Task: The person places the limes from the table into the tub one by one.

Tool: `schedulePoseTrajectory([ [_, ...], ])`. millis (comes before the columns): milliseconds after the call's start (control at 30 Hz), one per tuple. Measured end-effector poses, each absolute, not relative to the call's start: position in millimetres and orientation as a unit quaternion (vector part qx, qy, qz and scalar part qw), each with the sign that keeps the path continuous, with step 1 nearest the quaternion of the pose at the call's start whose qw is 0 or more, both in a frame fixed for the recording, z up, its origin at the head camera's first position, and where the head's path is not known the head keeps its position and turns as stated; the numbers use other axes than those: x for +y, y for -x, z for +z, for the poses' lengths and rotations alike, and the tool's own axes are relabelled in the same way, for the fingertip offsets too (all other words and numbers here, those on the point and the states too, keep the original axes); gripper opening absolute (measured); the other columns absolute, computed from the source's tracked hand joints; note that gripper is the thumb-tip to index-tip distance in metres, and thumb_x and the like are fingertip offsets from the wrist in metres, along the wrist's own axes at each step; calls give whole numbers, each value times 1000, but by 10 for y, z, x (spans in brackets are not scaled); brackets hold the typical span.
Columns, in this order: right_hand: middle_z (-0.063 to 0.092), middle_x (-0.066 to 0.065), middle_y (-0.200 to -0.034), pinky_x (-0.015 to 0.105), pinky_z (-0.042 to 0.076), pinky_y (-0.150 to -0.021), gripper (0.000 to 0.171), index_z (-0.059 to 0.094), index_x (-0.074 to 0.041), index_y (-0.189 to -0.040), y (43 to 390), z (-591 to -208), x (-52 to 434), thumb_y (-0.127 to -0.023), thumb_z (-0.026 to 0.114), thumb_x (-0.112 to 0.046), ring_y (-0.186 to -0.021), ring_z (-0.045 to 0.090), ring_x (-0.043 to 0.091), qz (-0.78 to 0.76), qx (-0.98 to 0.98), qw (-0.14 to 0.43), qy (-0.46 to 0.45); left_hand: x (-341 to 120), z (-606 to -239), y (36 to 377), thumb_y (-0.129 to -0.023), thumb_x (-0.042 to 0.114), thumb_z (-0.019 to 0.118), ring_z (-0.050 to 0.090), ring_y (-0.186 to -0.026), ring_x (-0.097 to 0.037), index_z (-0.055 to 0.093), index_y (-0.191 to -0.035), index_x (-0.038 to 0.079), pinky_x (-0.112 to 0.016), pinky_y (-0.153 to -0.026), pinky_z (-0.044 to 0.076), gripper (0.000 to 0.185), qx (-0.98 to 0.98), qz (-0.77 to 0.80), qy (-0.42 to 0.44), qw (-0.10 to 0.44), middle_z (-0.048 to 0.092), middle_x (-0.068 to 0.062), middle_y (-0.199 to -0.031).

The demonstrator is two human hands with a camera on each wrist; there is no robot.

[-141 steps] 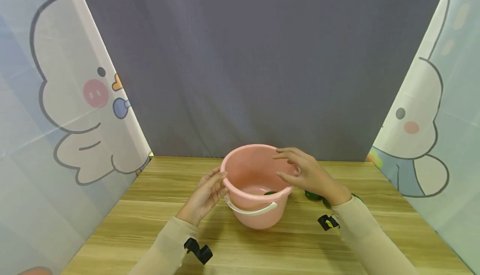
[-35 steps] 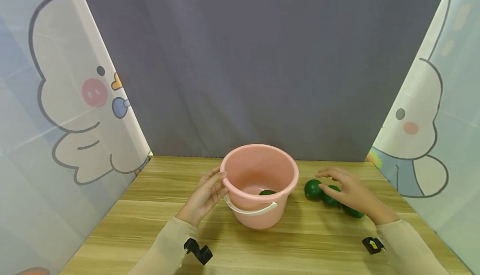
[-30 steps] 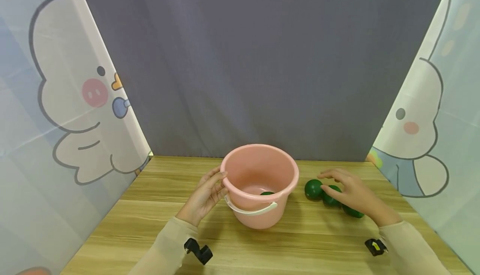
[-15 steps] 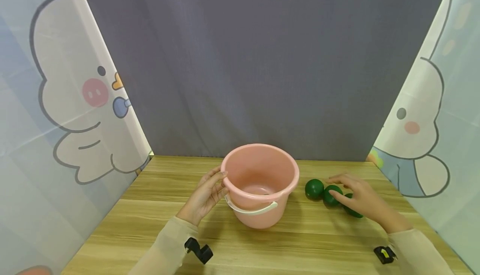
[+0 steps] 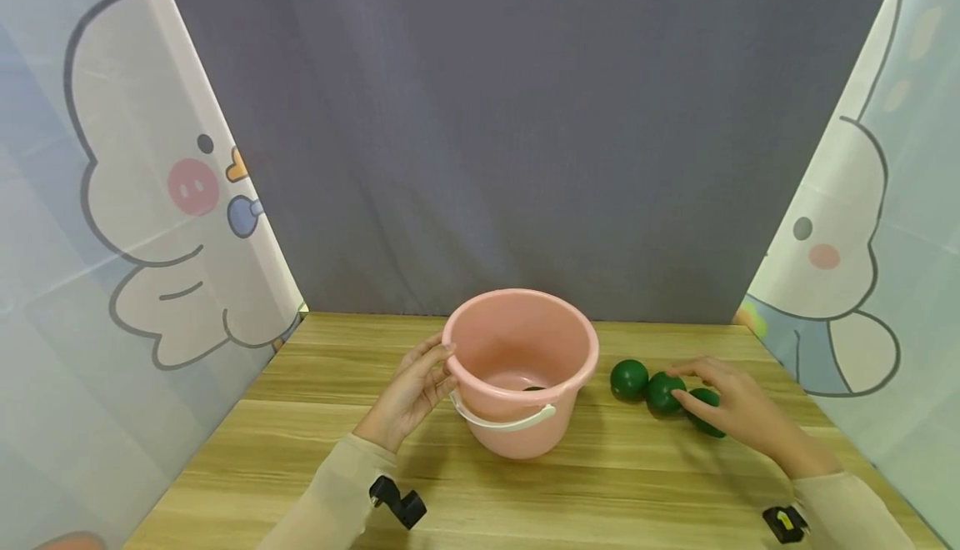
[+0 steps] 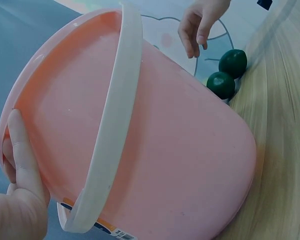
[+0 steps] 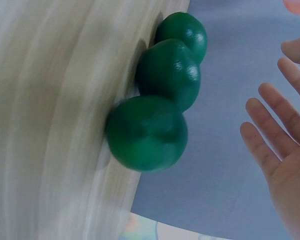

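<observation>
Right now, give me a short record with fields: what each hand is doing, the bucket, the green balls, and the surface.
left hand: holds the rim of the pink bucket, thumb over the edge
right hand: open, fingers spread over the green balls, not gripping any
pink bucket: upright on the wooden table, white handle folded down
green balls: three in a row right of the bucket; something dark green inside the bucket
backdrop: grey curtain

one pink bucket (image 5: 521, 367), four green balls (image 5: 628, 379)

Wooden table (image 5: 315, 442), pink bucket (image 5: 517, 417), three green balls (image 5: 628, 378)
</observation>
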State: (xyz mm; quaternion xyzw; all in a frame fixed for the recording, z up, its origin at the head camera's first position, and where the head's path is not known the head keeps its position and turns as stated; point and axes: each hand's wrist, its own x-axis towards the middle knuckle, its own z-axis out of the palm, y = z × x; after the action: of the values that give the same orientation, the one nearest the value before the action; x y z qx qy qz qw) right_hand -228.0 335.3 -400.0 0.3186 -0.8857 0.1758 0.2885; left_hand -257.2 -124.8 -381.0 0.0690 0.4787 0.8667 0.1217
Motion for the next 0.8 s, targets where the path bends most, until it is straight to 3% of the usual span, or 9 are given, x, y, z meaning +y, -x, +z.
schedulePoseTrajectory([
  [167,70,0,-109,28,61,-71,45,71,-11,-109,2265,-4057,3387,-69,88,0,-95,66,20,167,-883,303,-316,-1249,-3812,2568,-99,9,59,61,-78,-9,38,-144,2,-14,-65,58,50,478,867,-67,120,55,-9,-112],
  [400,69,-4,-108,9,51,-80,40,72,-13,-109,2238,-4129,3440,-73,86,-2,-97,65,14,175,-895,295,-287,-1247,-3816,2570,-99,9,60,60,-78,-9,39,-143,2,-14,-66,57,49,482,866,-72,116,56,-9,-109],
  [633,70,-4,-107,35,62,-70,37,72,-14,-108,2214,-4184,3474,-75,86,-4,-94,66,15,176,-903,287,-268,-1245,-3818,2573,-99,8,59,60,-76,-9,41,-141,2,-14,-65,58,46,475,869,-75,117,57,-9,-106],
  [800,70,-3,-106,35,61,-67,39,72,-16,-108,2199,-4221,3512,-74,87,-6,-94,65,16,178,-903,285,-266,-1246,-3823,2573,-99,8,60,60,-77,-9,41,-141,2,-14,-65,57,47,475,869,-71,117,57,-8,-107],
])
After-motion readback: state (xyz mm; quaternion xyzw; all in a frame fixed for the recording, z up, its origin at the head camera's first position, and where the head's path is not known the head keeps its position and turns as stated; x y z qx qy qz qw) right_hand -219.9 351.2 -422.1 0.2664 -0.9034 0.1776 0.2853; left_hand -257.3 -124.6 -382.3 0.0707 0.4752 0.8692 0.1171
